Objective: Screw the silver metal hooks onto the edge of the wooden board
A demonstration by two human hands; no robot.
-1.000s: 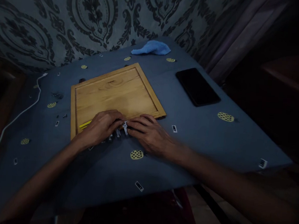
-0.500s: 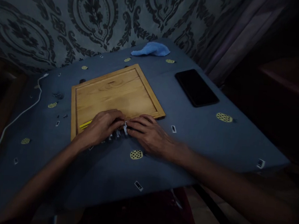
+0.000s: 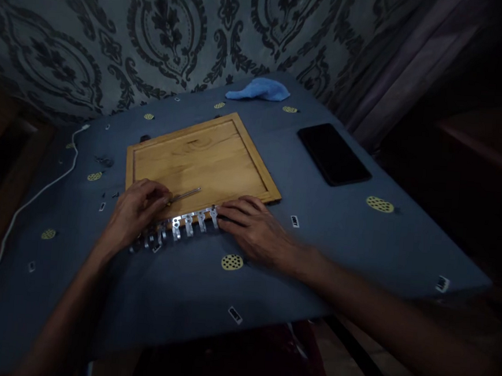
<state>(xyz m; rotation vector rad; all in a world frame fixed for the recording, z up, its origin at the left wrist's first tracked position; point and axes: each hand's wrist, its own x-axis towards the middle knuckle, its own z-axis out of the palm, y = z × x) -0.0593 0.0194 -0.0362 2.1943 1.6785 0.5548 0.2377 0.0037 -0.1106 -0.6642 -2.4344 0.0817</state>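
Note:
My left hand is closed around a screwdriver near the front left of a wooden board. The metal shaft points right over the board, and most of the handle is hidden by my fingers. Along the board's near edge runs a shiny metal hook rail, its several hooks hanging over the side. My right hand grips the rail's right end, fingers pressed together against the board's edge. Its thumb is hidden.
A black phone lies right of the board, and a blue cloth at the back. Small dark screws are scattered on the left, near a white cable. A patterned blue cloth covers the table.
My left hand has moved left, away from the rail's right end, and now has the screwdriver in its fingers. The hook rail has come into view. My right hand stays at the rail.

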